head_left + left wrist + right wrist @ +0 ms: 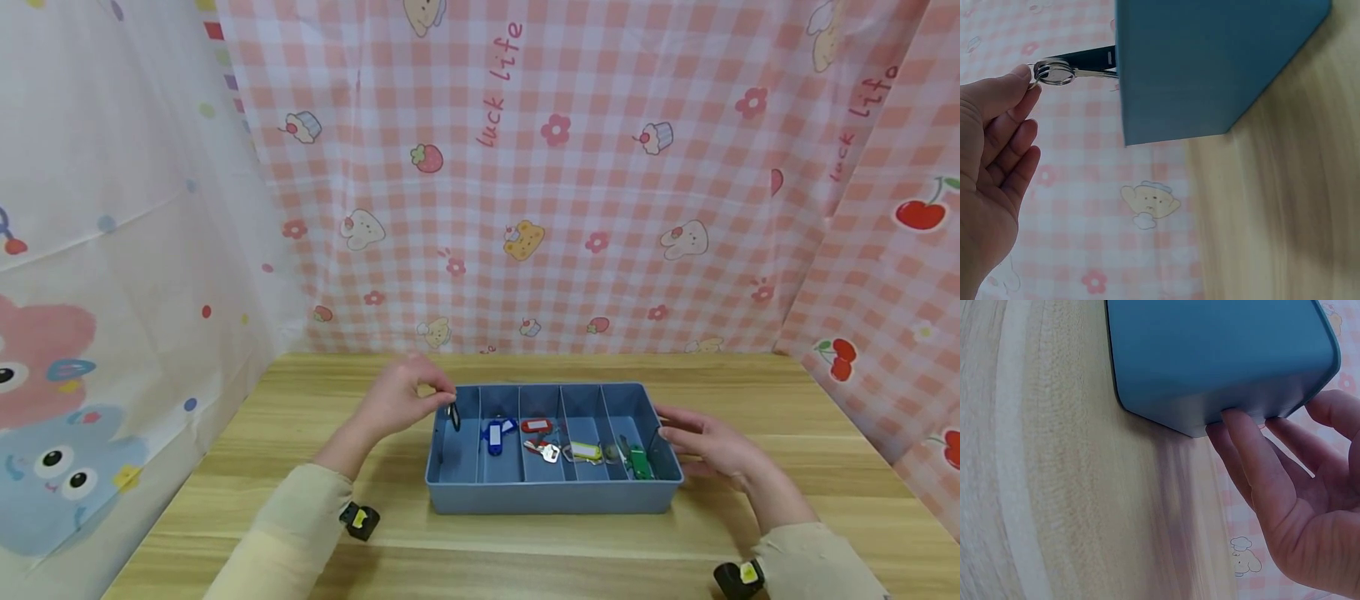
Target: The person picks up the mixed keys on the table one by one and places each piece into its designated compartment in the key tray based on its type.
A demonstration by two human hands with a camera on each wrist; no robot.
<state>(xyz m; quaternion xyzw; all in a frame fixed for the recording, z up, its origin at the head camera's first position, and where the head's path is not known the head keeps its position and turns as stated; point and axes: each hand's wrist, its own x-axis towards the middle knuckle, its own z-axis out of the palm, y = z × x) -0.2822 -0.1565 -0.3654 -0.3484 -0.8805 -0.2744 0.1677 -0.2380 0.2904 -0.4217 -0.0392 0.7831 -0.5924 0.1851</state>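
Observation:
In the head view a blue-grey box (555,498) with several compartments in a row stands on the wooden table. Over its left compartment, my left hand (400,398) pinches the metal ring of a key with a black tag (455,417) between thumb and forefinger. The left wrist view shows the silver rings (1055,72) at the fingertips; the tag and key partly vanish behind the box wall. My right hand (712,446) rests its fairly straight fingers against the box's right end, with the thumb by the rim (1339,359).
Blue-tagged keys (495,437), red-tagged keys (536,426), a yellow-tagged key (586,451) and a green-tagged key (640,462) lie in separate compartments. A pink checked cloth (480,192) hangs behind the table (525,554).

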